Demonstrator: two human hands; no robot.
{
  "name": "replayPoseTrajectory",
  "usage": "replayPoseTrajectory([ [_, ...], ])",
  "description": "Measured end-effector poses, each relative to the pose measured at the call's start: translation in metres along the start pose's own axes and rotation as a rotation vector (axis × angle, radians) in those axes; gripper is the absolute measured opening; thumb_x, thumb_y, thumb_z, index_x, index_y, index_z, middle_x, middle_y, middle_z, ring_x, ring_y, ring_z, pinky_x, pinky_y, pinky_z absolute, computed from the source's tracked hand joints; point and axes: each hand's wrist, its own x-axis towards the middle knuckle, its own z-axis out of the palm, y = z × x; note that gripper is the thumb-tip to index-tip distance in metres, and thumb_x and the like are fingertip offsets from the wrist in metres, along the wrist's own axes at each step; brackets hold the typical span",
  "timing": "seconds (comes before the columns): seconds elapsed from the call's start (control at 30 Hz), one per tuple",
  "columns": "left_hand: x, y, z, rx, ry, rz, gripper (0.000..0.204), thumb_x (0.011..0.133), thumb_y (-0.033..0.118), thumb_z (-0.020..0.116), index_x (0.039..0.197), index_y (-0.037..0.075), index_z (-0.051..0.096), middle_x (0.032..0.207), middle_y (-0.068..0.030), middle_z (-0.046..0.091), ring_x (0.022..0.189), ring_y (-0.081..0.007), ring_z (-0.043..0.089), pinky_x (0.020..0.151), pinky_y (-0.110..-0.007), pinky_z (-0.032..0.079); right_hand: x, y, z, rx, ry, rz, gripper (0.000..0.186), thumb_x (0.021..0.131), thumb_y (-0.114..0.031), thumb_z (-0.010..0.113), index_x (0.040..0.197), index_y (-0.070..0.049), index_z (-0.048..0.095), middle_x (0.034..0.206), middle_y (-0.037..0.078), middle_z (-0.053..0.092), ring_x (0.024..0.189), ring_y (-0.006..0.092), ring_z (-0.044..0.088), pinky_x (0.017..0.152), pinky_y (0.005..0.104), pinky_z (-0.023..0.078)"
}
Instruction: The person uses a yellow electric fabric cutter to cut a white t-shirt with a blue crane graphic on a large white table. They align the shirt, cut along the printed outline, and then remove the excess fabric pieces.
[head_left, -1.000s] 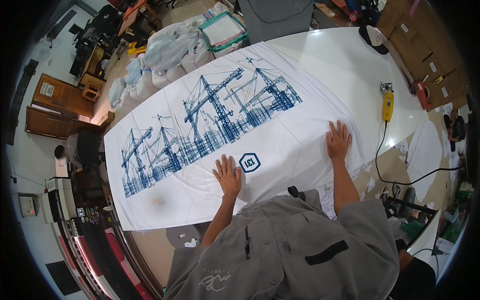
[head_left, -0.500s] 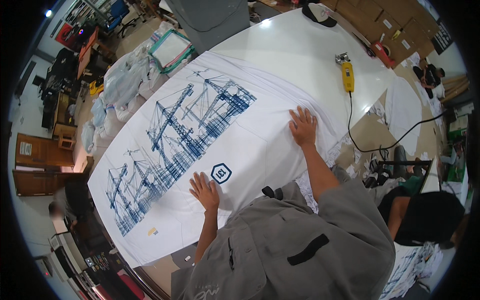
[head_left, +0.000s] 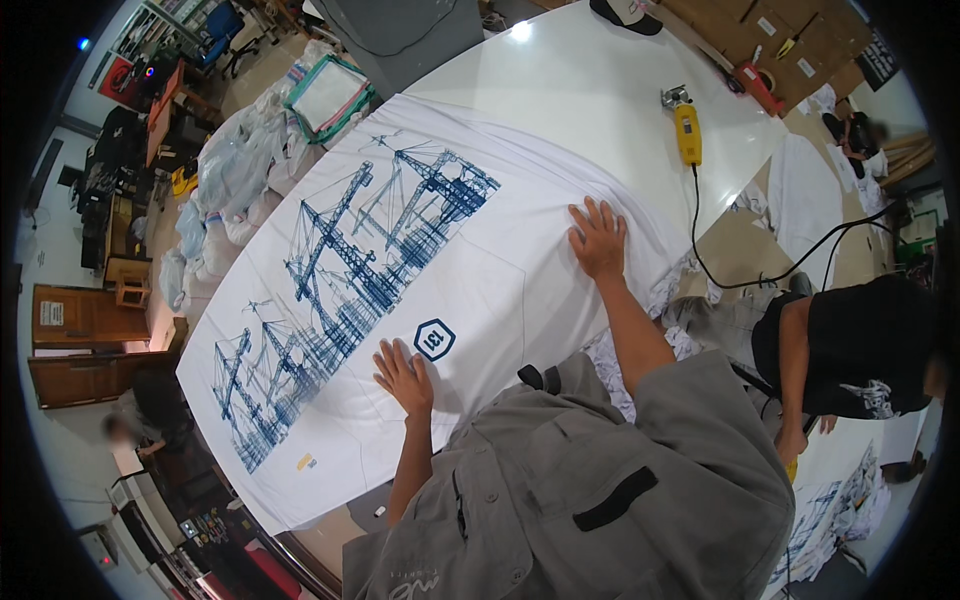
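Observation:
A large white cloth (head_left: 520,290) printed with dark blue crane drawings (head_left: 350,270) and a small hexagon badge (head_left: 434,339) lies spread across a white table (head_left: 590,95). My left hand (head_left: 404,376) rests flat on the cloth just below the badge, fingers spread. My right hand (head_left: 598,238) presses flat on the cloth near its right edge, fingers apart. Neither hand holds anything.
A yellow corded power tool (head_left: 686,132) lies on the table beyond my right hand, its black cable (head_left: 760,280) trailing off the edge. A person in a black shirt (head_left: 850,330) bends at the right. Bagged cloth (head_left: 240,160) piles at the far left.
The view has swung so the cloth sits more to the left. Both hands stay flat on the cloth, the right one slightly further out along its edge.

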Motion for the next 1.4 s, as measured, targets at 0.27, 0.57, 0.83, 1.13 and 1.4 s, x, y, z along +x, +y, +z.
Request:
replayPoseTrajectory([
  [0.27, 0.000, 0.001, 0.001, -0.018, 0.004, -0.005, 0.060, 0.107, 0.038, 0.053, 0.161, 0.015, 0.044, 0.175, -0.0104, 0.028, 0.163, -0.0418, 0.013, 0.127, -0.066, 0.005, 0.002, 0.000, -0.002, -0.006, -0.047, 0.027, 0.048, 0.101, -0.041, 0.056, 0.148, -0.032, 0.061, 0.165, 0.001, 0.045, 0.153, 0.0284, 0.039, 0.126, 0.0593, 0.022],
  [0.57, -0.001, 0.002, -0.003, -0.011, 0.012, -0.001, 0.063, 0.106, 0.042, 0.055, 0.162, 0.016, 0.043, 0.174, -0.0114, 0.029, 0.162, -0.0418, 0.016, 0.127, -0.066, 0.008, 0.002, 0.000, -0.002, -0.053, -0.127, 0.034, 0.051, 0.103, -0.042, 0.056, 0.154, -0.033, 0.056, 0.169, 0.000, 0.039, 0.156, 0.0269, 0.032, 0.127, 0.0580, 0.021],
  [0.83, 0.012, -0.039, -0.023, -0.086, 0.208, -0.150, 0.068, 0.103, 0.038, 0.063, 0.160, 0.006, 0.042, 0.172, -0.0189, 0.031, 0.158, -0.0396, 0.027, 0.126, -0.060, 0.019, 0.007, -0.008, 0.003, -0.016, -0.179, 0.087, 0.053, 0.101, -0.039, 0.059, 0.152, -0.027, 0.057, 0.165, 0.007, 0.043, 0.155, 0.0311, 0.034, 0.123, 0.0673, 0.020],
  [1.13, 0.003, -0.210, -0.056, 0.258, 0.237, -0.764, 0.079, 0.110, 0.058, 0.041, 0.168, 0.006, 0.025, 0.176, -0.0185, 0.016, 0.162, -0.0409, 0.017, 0.127, -0.065, 0.017, 0.045, -0.078, 0.022, 0.132, -0.223, -0.107, 0.060, 0.106, -0.042, 0.055, 0.161, -0.023, 0.045, 0.172, 0.012, 0.032, 0.160, 0.0385, 0.022, 0.124, 0.0738, 0.014],
  [1.4, -0.063, -0.190, -0.075, 0.244, 0.130, -0.802, 0.085, 0.110, 0.062, 0.036, 0.170, 0.006, 0.017, 0.178, -0.0165, 0.012, 0.164, -0.0394, 0.011, 0.130, -0.059, 0.011, 0.024, -0.061, 0.004, 0.003, -0.395, -0.102, 0.058, 0.110, -0.049, 0.043, 0.165, -0.030, 0.040, 0.177, 0.008, 0.023, 0.163, 0.0375, 0.017, 0.127, 0.0681, 0.009],
])
